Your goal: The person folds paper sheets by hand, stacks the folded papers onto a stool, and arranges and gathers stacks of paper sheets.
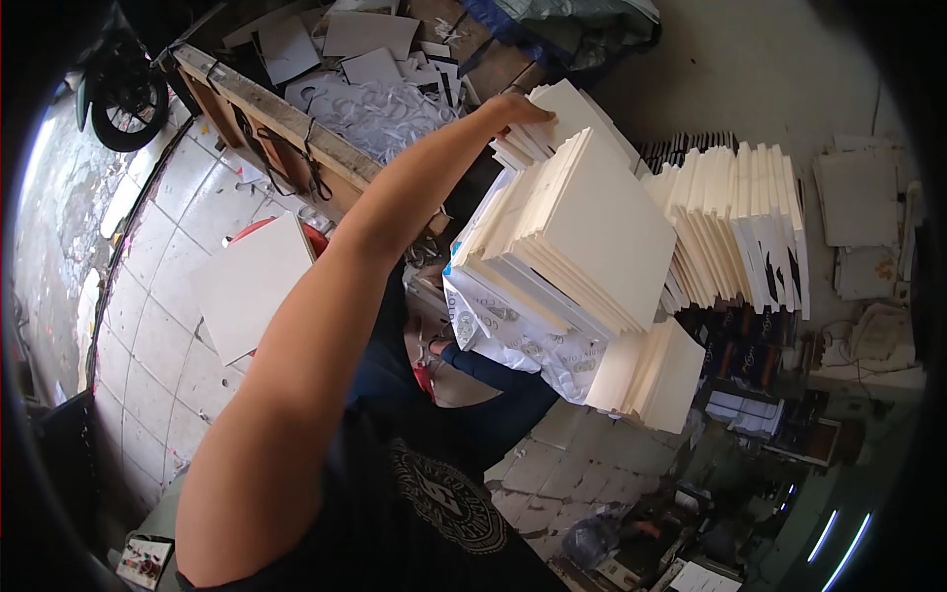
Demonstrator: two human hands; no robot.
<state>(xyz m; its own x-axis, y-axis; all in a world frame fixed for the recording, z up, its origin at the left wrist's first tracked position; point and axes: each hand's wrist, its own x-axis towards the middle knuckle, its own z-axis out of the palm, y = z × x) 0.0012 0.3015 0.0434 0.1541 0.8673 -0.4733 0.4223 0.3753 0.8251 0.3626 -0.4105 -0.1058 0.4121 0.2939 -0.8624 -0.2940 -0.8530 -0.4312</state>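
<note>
My left hand (523, 109) reaches far out to the back end of a stack of white boards. Its thumb lies along the face of a white board (582, 113), while the fingers curl over the edge and are partly hidden. Nearer to me, a thick row of similar boards (607, 232) leans on edge over printed white wrapping paper (513, 331). My right hand is out of view.
More boards (735, 227) stand in a row to the right, and a smaller bundle (651, 380) sits below. A loose board (258, 286) lies on something red at left. Scraps (375, 104) fill a wood-sided area (276, 123) at the back.
</note>
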